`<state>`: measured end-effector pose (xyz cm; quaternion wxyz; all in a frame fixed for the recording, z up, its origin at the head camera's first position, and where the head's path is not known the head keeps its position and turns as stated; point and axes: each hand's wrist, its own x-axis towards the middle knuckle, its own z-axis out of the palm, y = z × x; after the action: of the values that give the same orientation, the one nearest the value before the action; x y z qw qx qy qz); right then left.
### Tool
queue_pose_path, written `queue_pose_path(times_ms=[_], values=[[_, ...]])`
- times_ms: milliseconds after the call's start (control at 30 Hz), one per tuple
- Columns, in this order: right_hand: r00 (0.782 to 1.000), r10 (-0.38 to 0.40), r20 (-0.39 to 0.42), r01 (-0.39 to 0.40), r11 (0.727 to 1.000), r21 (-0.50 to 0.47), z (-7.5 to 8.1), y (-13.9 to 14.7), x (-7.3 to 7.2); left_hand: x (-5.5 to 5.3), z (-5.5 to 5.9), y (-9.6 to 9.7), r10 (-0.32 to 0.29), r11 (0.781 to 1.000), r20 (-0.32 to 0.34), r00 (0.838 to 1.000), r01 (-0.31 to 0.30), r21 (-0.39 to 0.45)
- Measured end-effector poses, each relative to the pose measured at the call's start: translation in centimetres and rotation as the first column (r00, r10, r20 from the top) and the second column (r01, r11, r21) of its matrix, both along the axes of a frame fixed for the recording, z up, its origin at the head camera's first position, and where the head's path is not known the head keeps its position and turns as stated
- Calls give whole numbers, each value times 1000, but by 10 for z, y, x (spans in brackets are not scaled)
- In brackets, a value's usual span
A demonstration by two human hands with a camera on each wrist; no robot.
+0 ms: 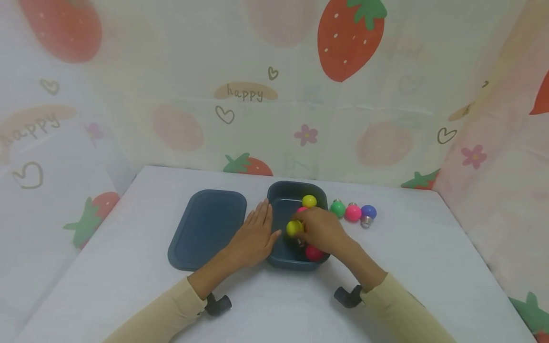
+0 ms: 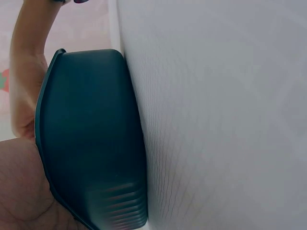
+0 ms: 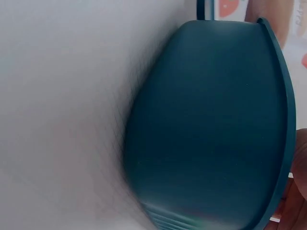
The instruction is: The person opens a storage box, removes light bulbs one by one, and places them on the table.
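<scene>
A dark blue box [image 1: 296,264] stands on the table, its outer wall [image 2: 91,120] filling much of the left wrist view. My left hand [image 1: 253,240] rests with straight fingers along the box's left rim. Reaching over the right side, my right hand [image 1: 323,231] pinches a yellow light bulb [image 1: 294,229] inside the box. Another yellow bulb [image 1: 309,201], a pink bulb [image 1: 302,209] and a red bulb [image 1: 314,253] lie in there, partly hidden by that hand. In the right wrist view the box wall [image 3: 206,120] hides the bulbs.
Left of the box lies a flat dark blue lid [image 1: 210,228]. To the right, a green bulb [image 1: 337,208], a pink bulb [image 1: 353,213] and a blue bulb [image 1: 369,212] lie in a row on the white tabletop [image 1: 411,247]. A strawberry-print curtain [image 1: 193,71] stands behind.
</scene>
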<state>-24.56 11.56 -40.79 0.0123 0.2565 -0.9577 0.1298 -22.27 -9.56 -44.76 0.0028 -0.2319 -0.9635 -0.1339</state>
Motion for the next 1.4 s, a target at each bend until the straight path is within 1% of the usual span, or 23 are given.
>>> queue_pose_path(times_ms=[167,267,367,500,600,700,800,867,1067,1400], values=[[999,-43,18,44,998,-53,2,7,2,0,0,0,0,1000,-2,1000,0,1],[997,-67,34,70,992,-105,3,13,3,0,0,0,-5,1000,-1,1000,5,2],[995,-81,62,90,983,-161,3,20,4,0,0,0,-5,1000,1,1000,5,6],[988,-112,105,134,963,-235,2,30,4,-1,-1,0,-1,1000,-2,1000,1,0],[986,-111,127,144,945,-294,0,37,2,-1,-1,0,0,1000,0,1000,0,-7],[987,-80,136,124,928,-353,0,44,1,-1,-2,0,2,1000,3,1000,-1,-9],[990,-66,122,109,915,-388,0,53,0,-1,-2,0,3,1000,2,1000,-3,-5],[989,-73,125,119,904,-411,-1,58,-2,-1,-2,1,4,1000,3,1000,-4,-3],[983,-97,155,158,877,-453,2,72,-5,1,0,1,6,1000,17,1000,-6,2],[971,-151,184,222,855,-468,2,94,-13,1,0,1,13,1000,20,1000,-13,4]])
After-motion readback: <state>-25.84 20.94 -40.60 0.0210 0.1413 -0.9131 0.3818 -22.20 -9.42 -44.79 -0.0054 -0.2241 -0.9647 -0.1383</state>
